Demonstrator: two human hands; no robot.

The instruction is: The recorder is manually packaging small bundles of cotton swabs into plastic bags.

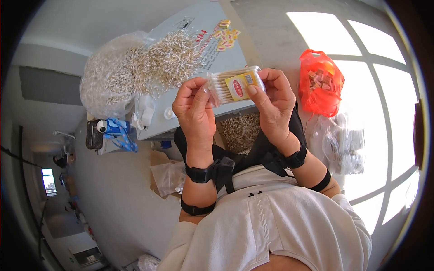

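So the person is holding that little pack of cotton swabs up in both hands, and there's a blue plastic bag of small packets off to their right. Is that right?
Nearly. The bag to the person's right is red-orange, not blue, as the head view shows. The rest holds: the left hand and the right hand hold the pack of cotton swabs up between them.

Clear packet of cotton swabs [233,85]: small, oblong, held up in front of the table between left hand [195,108] and right hand [271,101]. Yellow label with red oval [239,86] on its front.

Loose labels [226,34]: small yellow and pink slips, clustered at the table's far end.

Red plastic bag [321,83]: on the floor to the right, open, holding small packets.

Clear plastic bags [343,140]: a heap just below the red bag.

Large clear bag [113,77]: left of the table, filled with pale sticks.
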